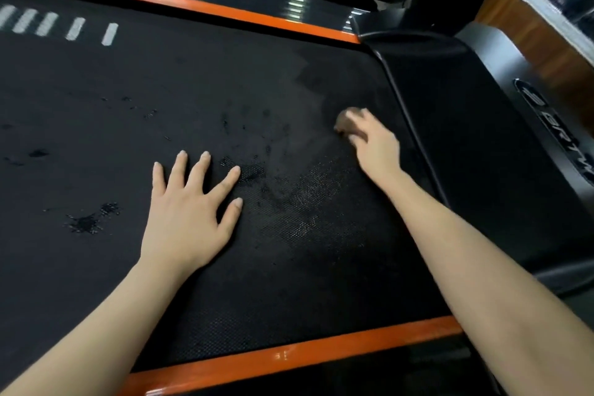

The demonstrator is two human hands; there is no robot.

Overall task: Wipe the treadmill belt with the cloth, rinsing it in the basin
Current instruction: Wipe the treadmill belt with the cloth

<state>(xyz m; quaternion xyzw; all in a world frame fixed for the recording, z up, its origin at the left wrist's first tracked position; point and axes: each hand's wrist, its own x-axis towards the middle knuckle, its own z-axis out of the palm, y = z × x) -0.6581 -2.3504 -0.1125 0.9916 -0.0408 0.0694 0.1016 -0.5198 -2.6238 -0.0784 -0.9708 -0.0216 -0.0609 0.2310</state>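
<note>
- Black textured treadmill belt (128, 100) fills most of the view. An orange side rail (289, 354) runs along its near edge and a second orange rail (225, 11) along the far one. A row of white stripes (48, 24) marks the belt at upper left.
- Dark wet patches (86, 222) dot the belt left of centre, and a duller smeared area spreads between the two hands.
- The left hand (186, 212) lies flat, palm down, near the middle of the belt. Its fingers are straight and spread wide, the thumb points right, and it holds nothing.
- Its forearm comes in from the lower left corner over the near rail, with the wrist straight.
- The right hand (373, 141) is stretched farther out, at the belt's right end, just beside the black motor cover (466, 138).
- Its fingers curl over a small bunched brown cloth (345, 120) and hold it down on the belt. The hand is blurred, so the exact finger placement is unclear.
- The cloth shows only as a brown lump past the fingertips. It sits near the cover's edge, but whether it touches the cover cannot be told.
- The right forearm runs diagonally from the lower right corner, with the back of the hand facing up.
</note>
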